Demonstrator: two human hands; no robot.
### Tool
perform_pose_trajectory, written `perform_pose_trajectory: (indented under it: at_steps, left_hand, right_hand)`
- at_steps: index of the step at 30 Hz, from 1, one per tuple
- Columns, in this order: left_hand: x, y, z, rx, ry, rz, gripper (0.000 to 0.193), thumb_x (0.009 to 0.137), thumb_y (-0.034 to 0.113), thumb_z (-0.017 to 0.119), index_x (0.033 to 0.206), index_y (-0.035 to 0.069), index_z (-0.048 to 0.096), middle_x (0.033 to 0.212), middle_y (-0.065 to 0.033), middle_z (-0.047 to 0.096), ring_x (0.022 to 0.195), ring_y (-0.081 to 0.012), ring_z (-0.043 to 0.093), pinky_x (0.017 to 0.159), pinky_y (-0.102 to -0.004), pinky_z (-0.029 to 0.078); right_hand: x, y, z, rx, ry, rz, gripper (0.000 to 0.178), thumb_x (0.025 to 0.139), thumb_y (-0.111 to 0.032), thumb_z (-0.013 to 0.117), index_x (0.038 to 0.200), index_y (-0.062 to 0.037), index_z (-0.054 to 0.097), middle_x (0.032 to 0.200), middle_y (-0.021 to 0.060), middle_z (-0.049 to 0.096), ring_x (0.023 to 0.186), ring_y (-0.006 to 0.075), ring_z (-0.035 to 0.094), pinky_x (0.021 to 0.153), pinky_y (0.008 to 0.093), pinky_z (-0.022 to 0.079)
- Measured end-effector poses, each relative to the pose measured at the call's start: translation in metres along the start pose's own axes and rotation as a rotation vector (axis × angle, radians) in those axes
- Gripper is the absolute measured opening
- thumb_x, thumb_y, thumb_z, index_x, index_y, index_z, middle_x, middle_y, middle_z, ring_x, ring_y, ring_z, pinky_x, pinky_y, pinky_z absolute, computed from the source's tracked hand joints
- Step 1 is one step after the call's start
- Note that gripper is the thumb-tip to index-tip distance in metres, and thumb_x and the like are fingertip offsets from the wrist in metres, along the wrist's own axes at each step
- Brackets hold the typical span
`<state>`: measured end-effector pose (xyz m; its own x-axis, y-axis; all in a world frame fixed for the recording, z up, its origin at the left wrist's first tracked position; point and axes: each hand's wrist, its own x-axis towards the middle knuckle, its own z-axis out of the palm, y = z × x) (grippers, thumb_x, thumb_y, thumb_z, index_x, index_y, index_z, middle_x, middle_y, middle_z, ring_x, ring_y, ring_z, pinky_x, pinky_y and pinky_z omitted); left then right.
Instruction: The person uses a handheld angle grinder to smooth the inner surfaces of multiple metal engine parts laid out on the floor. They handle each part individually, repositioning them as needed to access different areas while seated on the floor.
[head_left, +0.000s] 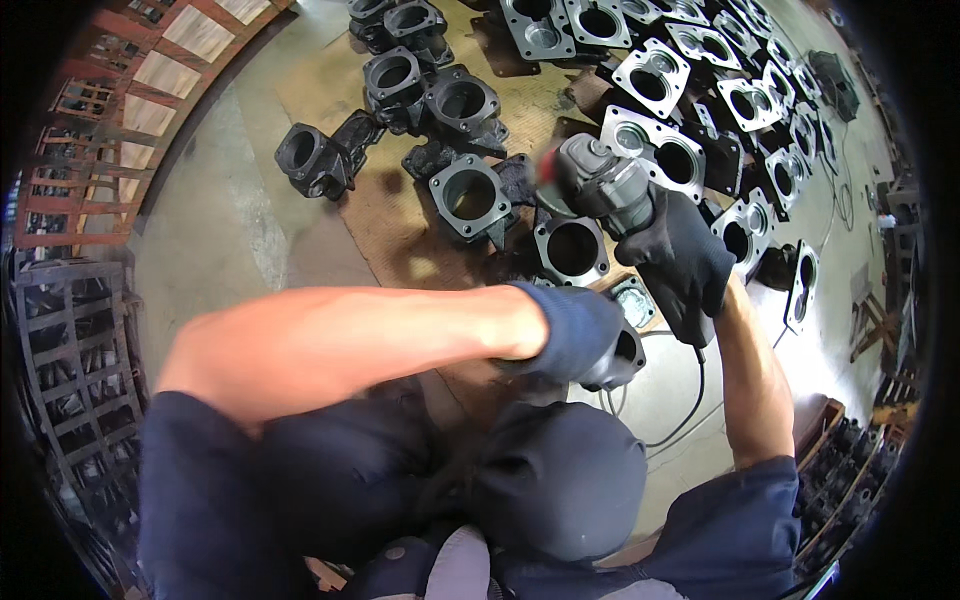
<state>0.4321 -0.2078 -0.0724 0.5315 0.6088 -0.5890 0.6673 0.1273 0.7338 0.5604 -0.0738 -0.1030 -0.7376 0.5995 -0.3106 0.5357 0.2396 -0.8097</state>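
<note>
Underfoot, the concrete floor (215, 215) spreads from nine to twelve o'clock, with a brown cardboard sheet (385, 215) laid over it toward the centre. Across twelve to two o'clock lie rows of machined castings (650, 75) with bright square flanges, and darker unfinished castings (400, 80) cluster at eleven. One dark square-flanged casting (468, 197) sits just above centre, touching a round-bored casting (572, 249) beside it. At two o'clock from centre, the right hand (680, 260), in a black glove, is wrapped fully around an angle grinder (605, 185), its blurred disc just above the round-bored casting. At centre, the left hand (578, 335), in a blue glove, is closed on a small dark casting (622, 355). The grinder's cord (690, 400) trails toward five o'clock.
</note>
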Motion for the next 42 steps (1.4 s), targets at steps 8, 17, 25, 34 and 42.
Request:
perform_pose_trajectory:
  at_steps: [8, 17, 25, 34, 42]
  left_hand:
    - [0.119, -0.033, 0.063, -0.791, 0.627, 0.470, 0.043, 0.084, 0.006, 0.068, 0.123, -0.002, 0.053, 0.124, -0.0141, 0.059, 0.114, -0.0196, 0.057, 0.092, -0.0328, 0.050]
    - [0.147, -0.011, 0.118, -1.549, 0.897, 0.581, 0.031, 0.095, 0.006, 0.052, 0.124, -0.003, 0.049, 0.117, -0.0078, 0.056, 0.103, -0.0155, 0.056, 0.091, -0.0297, 0.050]
    - [0.140, -0.035, 0.105, -1.073, 0.864, 0.253, 0.038, 0.091, 0.006, 0.058, 0.125, -0.003, 0.046, 0.118, -0.0086, 0.053, 0.109, -0.0153, 0.049, 0.095, -0.0285, 0.043]
    - [0.108, -0.038, 0.020, -1.230, 1.153, 0.406, 0.041, 0.084, 0.000, 0.064, 0.122, -0.002, 0.049, 0.113, -0.0059, 0.056, 0.103, -0.0109, 0.051, 0.088, -0.0264, 0.046]
    - [0.127, -0.062, 0.031, -1.734, 0.887, 0.559, 0.046, 0.085, -0.004, 0.063, 0.127, -0.001, 0.045, 0.117, -0.0092, 0.057, 0.108, -0.0155, 0.054, 0.093, -0.0299, 0.048]
  right_hand:
    - [0.015, -0.036, 0.003, 0.178, -0.165, 0.236, 0.048, 0.058, 0.004, 0.070, 0.106, 0.0020, 0.065, 0.091, 0.0084, 0.068, 0.082, 0.0154, 0.060, 0.078, 0.0288, 0.050]
    - [0.025, 0.007, 0.030, -0.001, -0.159, -0.001, 0.044, 0.062, -0.013, 0.075, 0.102, 0.0034, 0.064, 0.085, 0.0163, 0.070, 0.079, 0.0216, 0.067, 0.077, 0.0328, 0.052]
    - [0.045, -0.032, 0.041, -0.198, -0.129, 0.185, 0.049, 0.060, -0.020, 0.076, 0.102, 0.0024, 0.063, 0.086, 0.0200, 0.070, 0.080, 0.0302, 0.068, 0.076, 0.0347, 0.052]
    - [0.103, -0.057, 0.022, -0.310, 0.000, 0.114, 0.028, 0.063, -0.011, 0.070, 0.086, 0.0024, 0.064, 0.072, 0.0156, 0.066, 0.063, 0.0264, 0.062, 0.065, 0.0345, 0.052]
    - [0.106, -0.076, 0.044, -0.189, 0.064, 0.204, 0.019, 0.061, -0.005, 0.065, 0.078, 0.0006, 0.059, 0.067, 0.0054, 0.058, 0.059, 0.0153, 0.052, 0.058, 0.0310, 0.048]
